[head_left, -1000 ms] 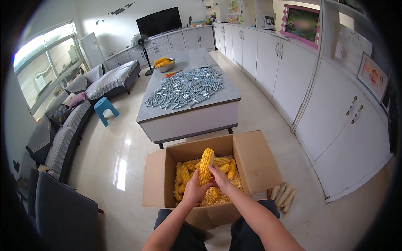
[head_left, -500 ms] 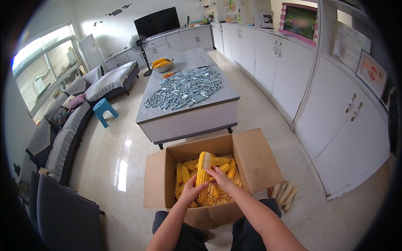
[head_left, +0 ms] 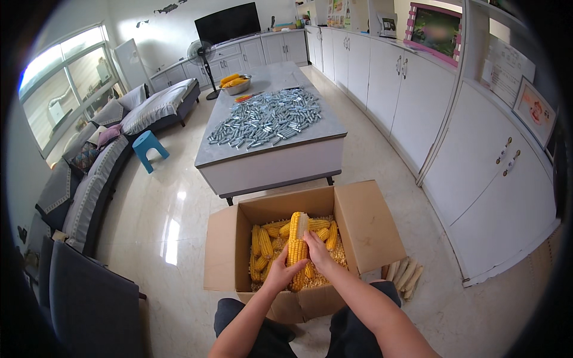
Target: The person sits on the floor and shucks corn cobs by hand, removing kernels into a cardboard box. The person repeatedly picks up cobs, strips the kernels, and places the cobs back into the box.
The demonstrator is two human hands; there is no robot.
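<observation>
Left hand [head_left: 282,272]: curled around the lower part of 1 yellow ear of corn [head_left: 296,247], thumb laid across the front of the ear. Right hand [head_left: 319,250]: pressed to the right side of the same ear, higher than the left hand, its thumb at the lower edge of a pale, bare strip near the top. The right fingers behind the ear are hidden; their exact grip cannot be told. The ear stands nearly upright between the 2 hands, tilted slightly, above the open cardboard box [head_left: 369,222].

Inside the box, below and around the hands, loose kernels [head_left: 340,258] cover the bottom, and several more ears [head_left: 264,241] lie on them, mainly to the left of and beyond the hands. On the floor to the right of the right hand, just outside the box, lies a small pile of bare cobs [head_left: 408,277].

Beyond the hands and the box stands a grey-topped table [head_left: 227,152], bearing a wide spread of small metal cylinders [head_left: 268,119]. Well to the left of the left hand is a blue stool [head_left: 149,149]. At the table's farther end, a metal bowl [head_left: 237,89] holds yellow corn. Farther still stands a black fan [head_left: 204,56].
</observation>
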